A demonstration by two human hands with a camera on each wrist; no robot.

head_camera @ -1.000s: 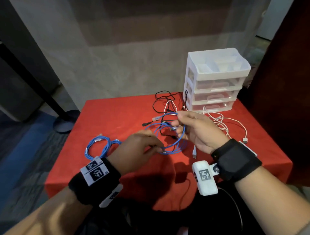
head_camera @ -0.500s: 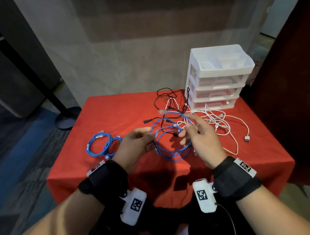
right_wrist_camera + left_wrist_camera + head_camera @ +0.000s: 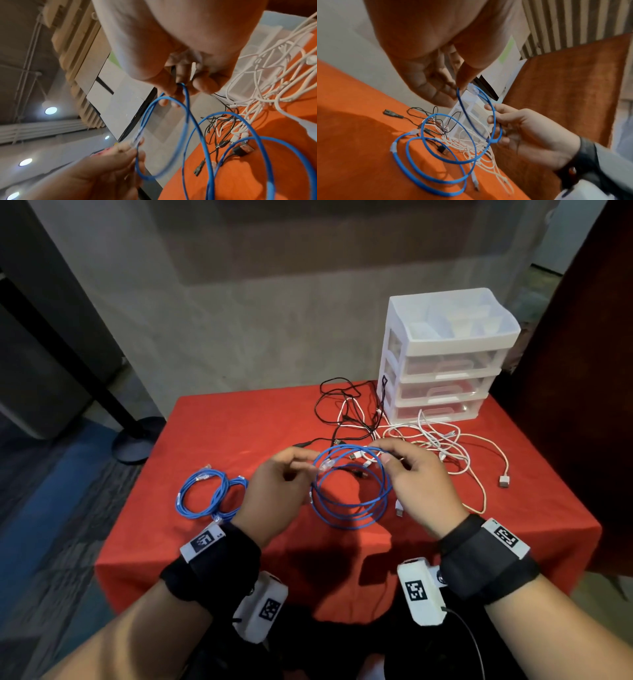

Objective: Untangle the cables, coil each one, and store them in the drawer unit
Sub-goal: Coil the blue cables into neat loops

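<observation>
Blue cable [image 3: 352,501], red tablecloth [image 3: 239,426], white drawer unit [image 3: 445,354], black-and-white-tagged wristbands [image 3: 219,556].

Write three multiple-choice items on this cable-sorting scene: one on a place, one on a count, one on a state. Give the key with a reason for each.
1. Where does the white plastic drawer unit stand on the red-covered table?
A far right corner
B near left corner
C centre

2. How many drawers has it?
A one
B three
C five

3. How is the loose blue coiled cable held?
A by the left hand and right hand
B lying untouched
C stored away

Key: 1 A, it stands at the far right edge; 2 B, three clear fronts are stacked; 3 A, each hand's fingers pinch a loop.
</observation>
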